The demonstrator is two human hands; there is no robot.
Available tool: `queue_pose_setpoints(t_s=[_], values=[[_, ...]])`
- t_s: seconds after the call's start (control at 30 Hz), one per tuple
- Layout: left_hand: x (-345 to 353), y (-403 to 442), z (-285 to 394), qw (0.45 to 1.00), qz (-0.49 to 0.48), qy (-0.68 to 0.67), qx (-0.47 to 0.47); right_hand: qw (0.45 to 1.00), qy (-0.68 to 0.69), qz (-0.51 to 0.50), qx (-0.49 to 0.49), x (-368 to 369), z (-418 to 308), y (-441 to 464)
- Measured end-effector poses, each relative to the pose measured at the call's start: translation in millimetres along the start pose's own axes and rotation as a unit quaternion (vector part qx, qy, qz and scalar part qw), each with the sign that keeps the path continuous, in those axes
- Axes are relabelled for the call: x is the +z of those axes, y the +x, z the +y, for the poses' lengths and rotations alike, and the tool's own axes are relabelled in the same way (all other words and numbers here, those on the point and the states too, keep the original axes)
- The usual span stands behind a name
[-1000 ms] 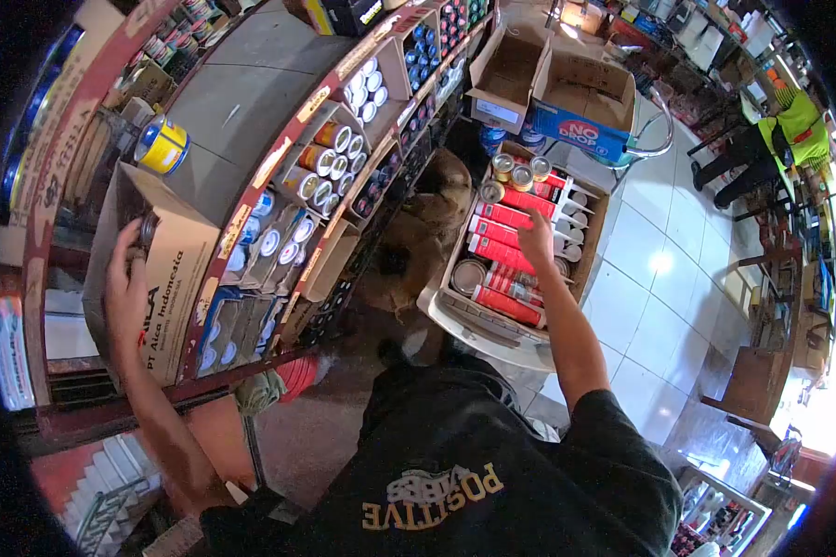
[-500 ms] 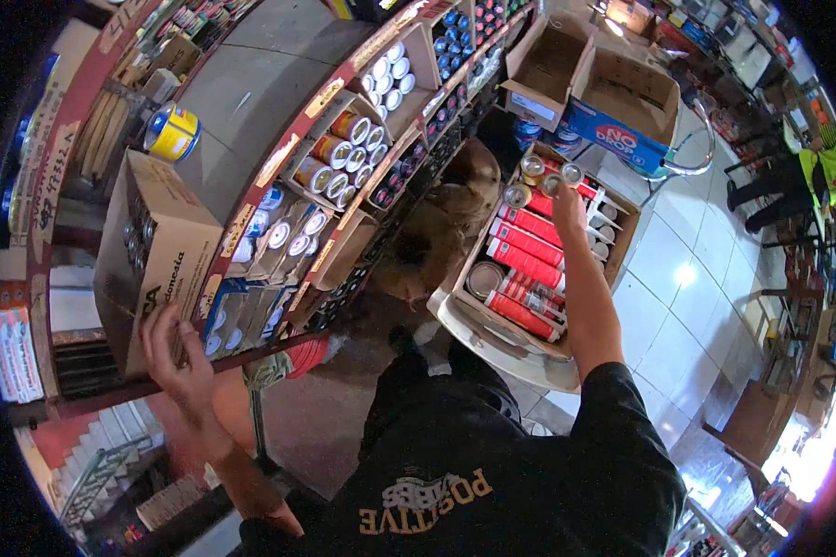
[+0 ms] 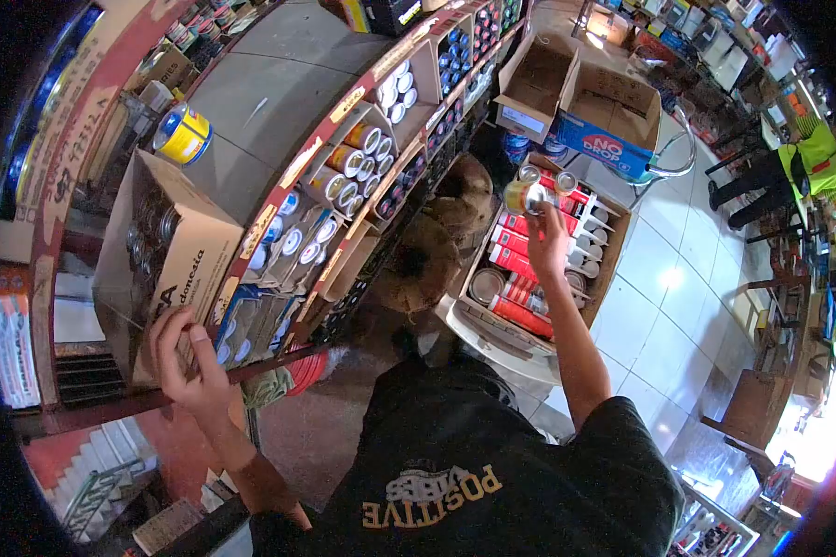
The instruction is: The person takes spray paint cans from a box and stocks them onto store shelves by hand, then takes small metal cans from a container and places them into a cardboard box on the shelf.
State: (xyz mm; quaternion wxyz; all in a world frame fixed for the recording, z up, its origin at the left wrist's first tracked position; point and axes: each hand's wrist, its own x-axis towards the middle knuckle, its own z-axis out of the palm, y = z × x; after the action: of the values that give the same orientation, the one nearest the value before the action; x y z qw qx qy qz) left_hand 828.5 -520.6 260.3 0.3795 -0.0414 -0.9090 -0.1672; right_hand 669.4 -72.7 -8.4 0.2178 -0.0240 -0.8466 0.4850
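Note:
My right hand (image 3: 548, 237) is closed on a small can (image 3: 532, 197) above a cardboard box (image 3: 613, 265) on a white chair. Red tubes (image 3: 520, 320) lie in that box, with a few small cans standing near its far end and a larger round tin (image 3: 486, 285) at the near left. My left hand (image 3: 190, 367) is open, its fingers apart, beside the lower corner of a tall carton (image 3: 190, 269). Several dark round lids or cans (image 3: 153, 232) show inside this carton. Behind it stands a yellow and blue can (image 3: 183, 135).
Shelves of cans (image 3: 353, 167) run along the left. Beyond the chair are a blue NO DROP box (image 3: 608, 130) and an open brown box (image 3: 532, 84). A person in a bright yellow vest (image 3: 813, 167) stands at the right, by cluttered shelving.
My left hand has come out of the carton and down to its near corner. My right hand has moved to the small cans and closed on one, which now appears raised and tilted.

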Motion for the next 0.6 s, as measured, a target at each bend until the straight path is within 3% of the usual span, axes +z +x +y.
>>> queue_pose_setpoints(t_s=[0.07, 0.17, 0.3, 0.5, 0.57, 0.6], values=[[0.9, 5.5, 4.9, 1.0, 0.0, -0.006, 0.007, 0.996, 0.064, -0.046, -0.035, 6.5, -59.2, -1.5], [-6.1, 22.3, 12.3, 0.999, -0.009, -0.014, 0.039, 0.971, 0.055, -0.096, -0.212, 22.5, -134.3, 6.1], [-20.1, 32.5, 9.3, 0.995, -0.025, -0.08, 0.057, 0.925, 0.144, -0.174, -0.305, 39.1, -242.3, 11.6], [-49.1, 42.4, -13.1, 0.996, -0.012, -0.084, -0.012, 0.85, 0.197, -0.241, -0.425, 71.7, -345.1, 6.8], [-54.3, 42.5, -28.6, 0.978, -0.013, -0.176, -0.108, 0.824, 0.214, -0.255, -0.458, 82.1, -370.3, 5.3], [-57.1, 42.5, -38.9, 0.975, -0.018, -0.194, -0.11, 0.817, 0.225, -0.263, -0.461, 88.0, -383.8, 5.0]])
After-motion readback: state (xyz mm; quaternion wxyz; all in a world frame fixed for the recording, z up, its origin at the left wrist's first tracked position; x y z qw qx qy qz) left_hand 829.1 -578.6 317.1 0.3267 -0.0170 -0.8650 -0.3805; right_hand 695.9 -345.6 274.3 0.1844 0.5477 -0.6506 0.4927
